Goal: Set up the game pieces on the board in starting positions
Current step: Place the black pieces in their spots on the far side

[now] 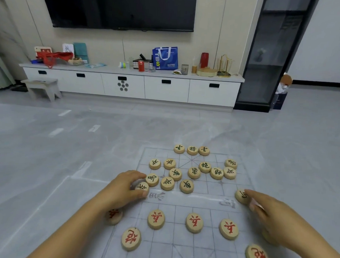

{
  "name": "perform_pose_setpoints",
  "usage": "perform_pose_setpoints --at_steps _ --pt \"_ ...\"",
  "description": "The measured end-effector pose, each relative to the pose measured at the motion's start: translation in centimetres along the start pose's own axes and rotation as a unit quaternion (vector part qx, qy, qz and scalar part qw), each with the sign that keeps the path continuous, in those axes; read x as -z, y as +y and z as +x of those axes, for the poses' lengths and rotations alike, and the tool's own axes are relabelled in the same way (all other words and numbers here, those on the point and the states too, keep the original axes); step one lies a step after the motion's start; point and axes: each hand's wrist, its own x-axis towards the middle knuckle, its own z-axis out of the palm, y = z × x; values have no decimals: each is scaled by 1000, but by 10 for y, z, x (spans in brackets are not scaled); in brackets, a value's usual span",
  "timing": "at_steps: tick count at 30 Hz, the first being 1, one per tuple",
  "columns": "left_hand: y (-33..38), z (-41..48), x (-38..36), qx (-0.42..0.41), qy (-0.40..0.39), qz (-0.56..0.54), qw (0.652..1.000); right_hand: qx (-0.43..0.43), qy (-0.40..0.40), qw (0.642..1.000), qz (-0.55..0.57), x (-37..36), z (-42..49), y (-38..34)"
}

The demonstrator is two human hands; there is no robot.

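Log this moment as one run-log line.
left hand grips left-edge dark piece | right hand pinches right-edge dark piece | red row placed | dark cluster unsorted

Soft, even indoor light fills the room, and shadows are faint: only thin dark rims sit under the round wooden discs with red lettering (156, 219). The glossy pale grey tiled floor (165, 124) throws back white streaks of glare at the left, and the translucent plastic board sheet (205, 245) has a milky sheen that washes out its grid lines. The large black television screen (120, 7) shows dim reflections. Wide-angle distortion leans the tall dark glass cabinet (269, 55) inward. Motion blur smears the left hand (127, 189) curled round a round wooden piece with dark lettering (142, 186), and the right hand (268, 213) pinching a second dark-lettered wooden piece (241, 196).
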Motion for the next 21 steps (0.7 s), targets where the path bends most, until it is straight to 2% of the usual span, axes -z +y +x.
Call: perform_pose_setpoints --at_steps 8,11,14,17,21 --pt "8 2 -7 -12 16 35 999 37 3 999 17 -9 -2 -2" --pt "22 7 -13 -25 83 45 995 52 2 998 25 -11 -4 -3" --pt "48 18 -22 -83 128 41 987 65 12 998 19 -10 -7 -4" --pt "80 38 -34 -114 106 56 986 79 23 997 13 -10 -8 -5" --pt "111 69 -50 -89 51 194 976 85 19 996 16 -11 -6 -3"
